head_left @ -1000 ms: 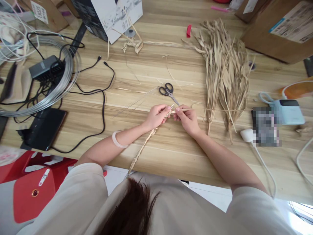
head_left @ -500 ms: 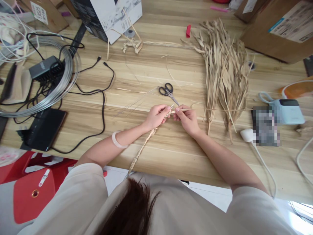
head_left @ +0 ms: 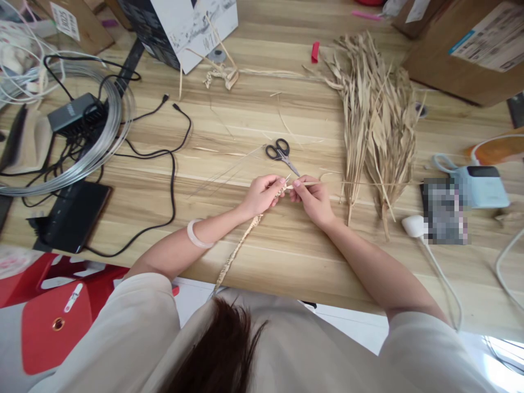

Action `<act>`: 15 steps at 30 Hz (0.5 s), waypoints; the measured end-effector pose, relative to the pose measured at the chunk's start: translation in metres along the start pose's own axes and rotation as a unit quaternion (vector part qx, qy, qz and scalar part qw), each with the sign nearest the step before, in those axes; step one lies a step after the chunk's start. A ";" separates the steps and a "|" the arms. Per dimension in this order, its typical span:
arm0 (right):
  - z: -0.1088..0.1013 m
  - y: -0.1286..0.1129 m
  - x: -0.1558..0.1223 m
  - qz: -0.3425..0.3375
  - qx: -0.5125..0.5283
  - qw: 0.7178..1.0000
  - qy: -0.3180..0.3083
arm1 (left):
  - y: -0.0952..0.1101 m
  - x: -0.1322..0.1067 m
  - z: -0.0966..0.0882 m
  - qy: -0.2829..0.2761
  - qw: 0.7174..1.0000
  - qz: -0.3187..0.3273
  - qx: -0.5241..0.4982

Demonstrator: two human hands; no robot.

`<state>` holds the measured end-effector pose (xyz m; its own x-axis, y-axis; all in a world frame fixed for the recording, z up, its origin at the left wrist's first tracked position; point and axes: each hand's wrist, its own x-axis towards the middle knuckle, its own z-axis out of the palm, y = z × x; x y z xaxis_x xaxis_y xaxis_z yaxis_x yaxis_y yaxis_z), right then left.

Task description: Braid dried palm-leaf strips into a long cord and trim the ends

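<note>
My left hand (head_left: 263, 195) is closed around the upper end of a braided straw cord (head_left: 238, 248), whose tail slants down over the table's front edge toward my body. A short pale tip sticks up past the left thumb. My right hand (head_left: 313, 201) pinches a dry straw strand (head_left: 347, 183) close to the braid; the strand runs off to the right. Only a small gap separates the two hands. Just beyond them lie scissors (head_left: 282, 153) with black handles, their blades pointing toward the right hand. The fingers hide part of the braid.
Bundles of dried leaves (head_left: 368, 120) lie to the right. A wire coil (head_left: 117, 125), black cables (head_left: 173, 185) and a black phone-like slab (head_left: 85, 215) fill the left. A white box (head_left: 204, 33) and a cardboard box (head_left: 462, 60) stand behind. A light blue charger (head_left: 483, 186) sits right.
</note>
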<state>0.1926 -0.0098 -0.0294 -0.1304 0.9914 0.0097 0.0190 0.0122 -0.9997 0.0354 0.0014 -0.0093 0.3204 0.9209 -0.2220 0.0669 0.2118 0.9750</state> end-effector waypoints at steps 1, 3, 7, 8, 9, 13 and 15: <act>0.000 0.000 0.000 0.001 -0.001 1.000 0.000 | 0.000 0.000 0.000 0.000 1.000 0.001 -0.001; 0.000 0.000 0.000 0.001 -0.001 1.000 0.001 | 0.000 0.000 0.000 0.000 1.000 0.002 0.000; 0.000 0.000 0.000 -0.004 0.000 1.000 0.001 | -0.001 0.000 0.000 -0.001 1.000 0.008 0.001; 0.000 0.000 0.000 -0.003 0.000 1.000 0.001 | -0.001 0.000 -0.001 -0.001 1.000 0.009 0.001; 0.000 0.000 0.000 -0.002 0.000 1.000 0.001 | -0.001 0.000 -0.001 -0.001 1.000 0.009 0.001; 0.000 -0.001 0.000 0.000 -0.002 1.000 0.003 | -0.002 0.001 -0.001 -0.002 1.000 0.010 0.004; 0.000 -0.001 0.000 0.000 -0.002 1.000 0.003 | -0.002 0.001 -0.001 -0.003 1.000 0.015 0.004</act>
<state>0.1921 -0.0101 -0.0286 -0.1253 0.9921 0.0105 0.0235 0.0136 -0.9996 0.0349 0.0020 -0.0113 0.3278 0.9248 -0.1933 0.0650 0.1820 0.9811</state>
